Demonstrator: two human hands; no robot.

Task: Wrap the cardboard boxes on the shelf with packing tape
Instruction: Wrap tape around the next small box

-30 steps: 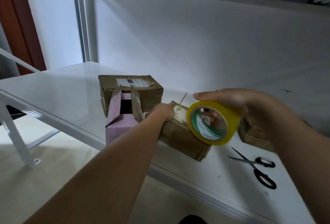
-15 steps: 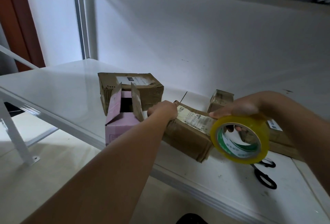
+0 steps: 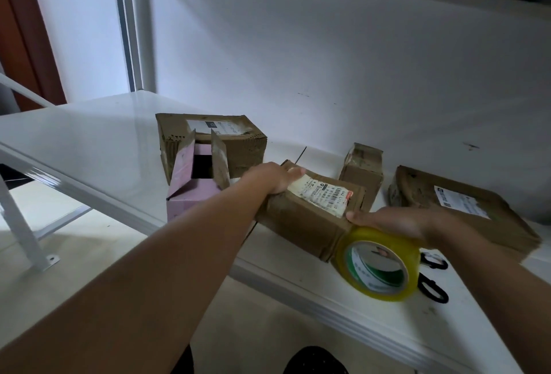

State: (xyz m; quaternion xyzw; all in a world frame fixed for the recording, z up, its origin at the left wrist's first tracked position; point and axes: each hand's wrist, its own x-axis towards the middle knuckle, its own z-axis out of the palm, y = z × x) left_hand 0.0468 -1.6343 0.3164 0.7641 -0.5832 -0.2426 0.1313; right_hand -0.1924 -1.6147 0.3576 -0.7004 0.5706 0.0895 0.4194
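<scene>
Bracing the far end of a brown cardboard box (image 3: 310,218) with the left hand (image 3: 272,177), the person has the right hand (image 3: 393,220) curled over the top of a yellow roll of packing tape (image 3: 378,263), holding it hard against the box's near-right corner. That box sits close to the front lip of the white shelf (image 3: 89,141), its long axis running on a slant from back-left to front-right, so one short end faces toward the person's right and the shipping label (image 3: 323,194) on top follows the same slant. The left hand's fingers lie curved over the top far edge, pressing down and gripping rather than lifting. My reading is that a strip is being carried along the top of the box and is just reaching the corner — though the tape film itself is too clear to make out, so I cannot say where it is stuck. Next would come taking the roll down over the end face while the left hand keeps the box from skidting toward the edge, then cutting; the black-handled scissors (image 3: 433,287) lie on the shelf just behind the roll. Other boxes wait around: an open pink carton (image 3: 190,197) with its flaps up, a larger brown box (image 3: 208,141) behind it, a small upright box (image 3: 362,171) and a flat parcel (image 3: 459,209) to the right.
</scene>
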